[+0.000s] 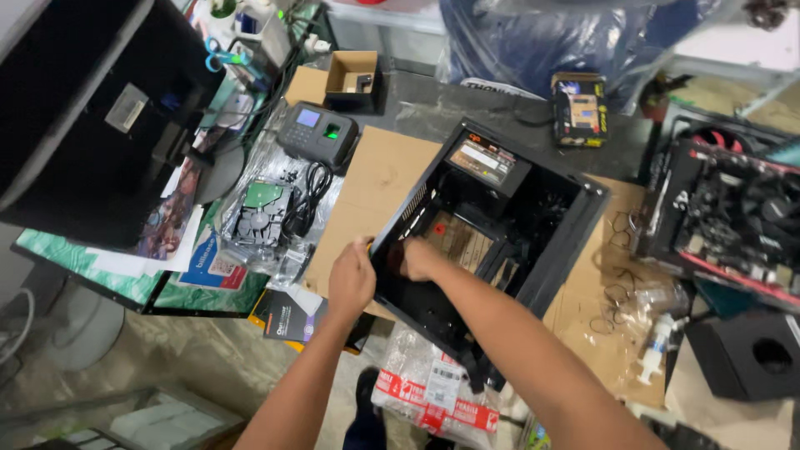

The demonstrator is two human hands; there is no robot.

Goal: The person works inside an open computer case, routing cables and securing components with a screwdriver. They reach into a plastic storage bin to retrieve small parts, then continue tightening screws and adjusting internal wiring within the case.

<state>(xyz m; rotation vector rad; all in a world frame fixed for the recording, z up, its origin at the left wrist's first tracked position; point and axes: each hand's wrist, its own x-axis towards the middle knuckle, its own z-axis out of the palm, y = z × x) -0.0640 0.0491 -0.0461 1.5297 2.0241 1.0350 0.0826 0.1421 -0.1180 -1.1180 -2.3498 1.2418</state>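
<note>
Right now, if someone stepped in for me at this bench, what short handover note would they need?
Left hand: gripping the near left edge of the open black computer case.
Right hand: reaching inside the case, fingers against its floor; whether it holds anything cannot be seen.
Case: lies side-open on a cardboard sheet, power supply in its far corner, no board mounted.
Nearby: motherboard to the right, hard drive to the left.
Left to do: the case interior is otherwise bare.
</note>
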